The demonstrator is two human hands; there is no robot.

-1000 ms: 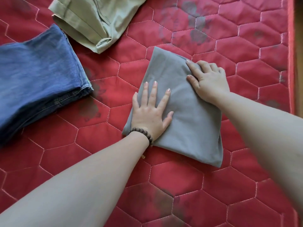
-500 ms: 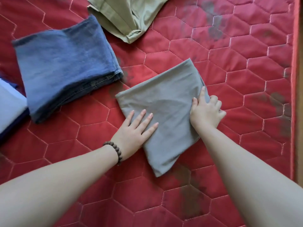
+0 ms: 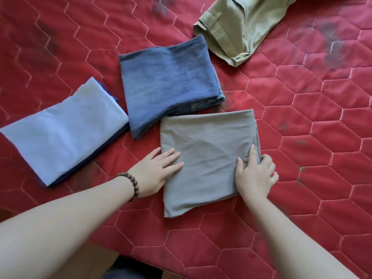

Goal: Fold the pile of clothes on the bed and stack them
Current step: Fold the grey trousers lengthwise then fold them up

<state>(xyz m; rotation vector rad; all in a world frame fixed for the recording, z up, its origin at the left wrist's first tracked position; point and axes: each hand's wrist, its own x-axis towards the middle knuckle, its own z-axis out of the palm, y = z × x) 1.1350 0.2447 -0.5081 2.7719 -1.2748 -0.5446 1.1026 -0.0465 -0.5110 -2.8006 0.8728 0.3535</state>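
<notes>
A folded grey garment (image 3: pixel 207 156) lies flat on the red quilted bed (image 3: pixel 302 137), just in front of a folded pair of blue jeans (image 3: pixel 169 83). My left hand (image 3: pixel 155 172), with a bead bracelet at the wrist, rests with straight fingers on the grey garment's left edge. At the garment's right edge my right hand (image 3: pixel 254 174) has its thumb and forefinger on top and the other fingers curled round the edge. A folded light blue garment (image 3: pixel 66 129) sits at the left on top of a dark blue one.
Olive green trousers (image 3: pixel 241 23) lie loosely at the back right, not folded flat. Dark smudges mark the red cover. The bed's near edge runs along the bottom, with my legs below it.
Both hands have turned and slid the grey garment to the left until it lies close to the jeans. The view has swung left, bringing the light blue stack into sight.
</notes>
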